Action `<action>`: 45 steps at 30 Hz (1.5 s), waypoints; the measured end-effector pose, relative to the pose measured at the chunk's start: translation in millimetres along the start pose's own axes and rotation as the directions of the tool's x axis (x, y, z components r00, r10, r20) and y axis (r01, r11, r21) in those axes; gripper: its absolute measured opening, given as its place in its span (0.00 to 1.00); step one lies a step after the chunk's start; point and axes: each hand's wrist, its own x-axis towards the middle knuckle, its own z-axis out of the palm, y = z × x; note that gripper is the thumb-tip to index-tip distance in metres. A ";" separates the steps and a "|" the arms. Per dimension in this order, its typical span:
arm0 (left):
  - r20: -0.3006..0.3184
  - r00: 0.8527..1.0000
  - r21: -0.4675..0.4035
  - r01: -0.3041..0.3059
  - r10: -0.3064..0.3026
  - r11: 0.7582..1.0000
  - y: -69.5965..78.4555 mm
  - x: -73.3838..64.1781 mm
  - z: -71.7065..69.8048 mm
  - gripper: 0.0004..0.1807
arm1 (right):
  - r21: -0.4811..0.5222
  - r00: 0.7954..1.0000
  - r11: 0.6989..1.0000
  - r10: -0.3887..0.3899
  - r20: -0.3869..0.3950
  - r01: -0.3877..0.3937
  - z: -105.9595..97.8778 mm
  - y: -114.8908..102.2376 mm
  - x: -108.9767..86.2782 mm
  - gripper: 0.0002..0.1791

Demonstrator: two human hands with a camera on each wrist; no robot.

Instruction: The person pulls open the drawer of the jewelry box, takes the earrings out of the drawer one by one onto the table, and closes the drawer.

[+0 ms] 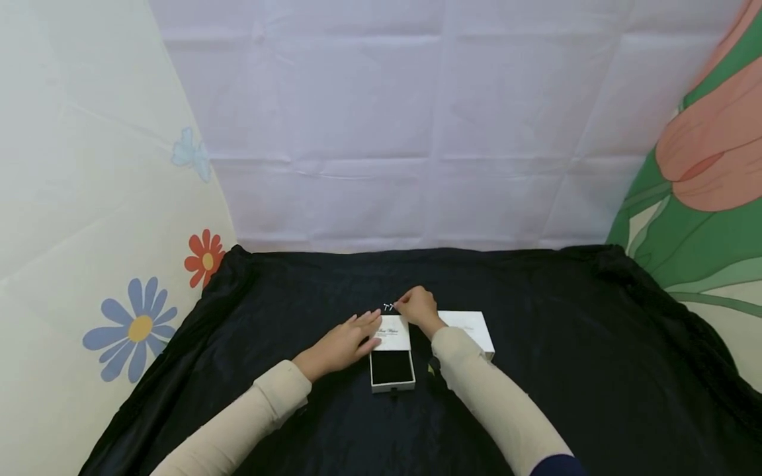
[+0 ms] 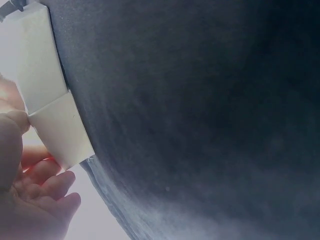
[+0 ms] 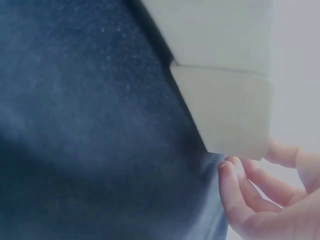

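Note:
A small white drawer box (image 1: 393, 338) with dark script lettering on its sleeve lies on the black cloth. Its drawer (image 1: 393, 387) is slid out toward me and has a black lining. My left hand (image 1: 342, 344) holds the sleeve from the left, thumb near its front edge and fingers at the far end. Just beyond the box, small shiny white pieces (image 1: 388, 307) lie on the cloth. My right hand (image 1: 419, 308) has thumb and fingertips together on the piece nearest it. In the right wrist view the right fingers (image 3: 232, 187) bend close by the sleeve's far corner.
A second white box (image 1: 470, 325), larger, lies to the right, partly behind my right wrist and sleeve. Black cloth (image 1: 297, 291) with loose folds covers the table. A pale hanging sheet (image 1: 417, 132) stands behind the far edge, with flower-printed fabric on both sides.

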 end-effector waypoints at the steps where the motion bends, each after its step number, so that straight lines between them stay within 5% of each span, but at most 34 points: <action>1: 0.003 1.000 -0.003 0.003 -0.003 1.000 0.0 -0.5 0.4 0.30 | -0.004 1.000 1.000 -0.012 0.004 0.012 -1.6 -0.4 -2.1 0.11; 13: 0.005 1.000 -0.037 -0.012 0.013 0.999 0.2 -5.7 4.7 0.30 | -0.003 0.967 0.967 -0.254 0.014 0.254 -24.2 -7.2 -37.8 0.08; 28: -0.034 0.999 0.014 -0.015 0.015 1.000 -3.2 -3.0 7.4 0.30 | 0.035 0.867 0.868 -0.497 0.022 0.496 -41.6 14.6 -99.2 0.03; 36: -0.027 1.000 0.003 0.006 -0.006 1.000 -0.4 -3.6 5.2 0.30 | 0.191 0.857 0.871 -0.484 0.178 0.453 -46.8 33.6 -123.2 0.08; 45: -0.031 1.000 0.015 -0.004 0.005 1.000 0.1 -0.9 0.7 0.30 | 0.405 0.822 0.884 -0.402 0.402 0.234 -36.5 46.9 -139.5 0.12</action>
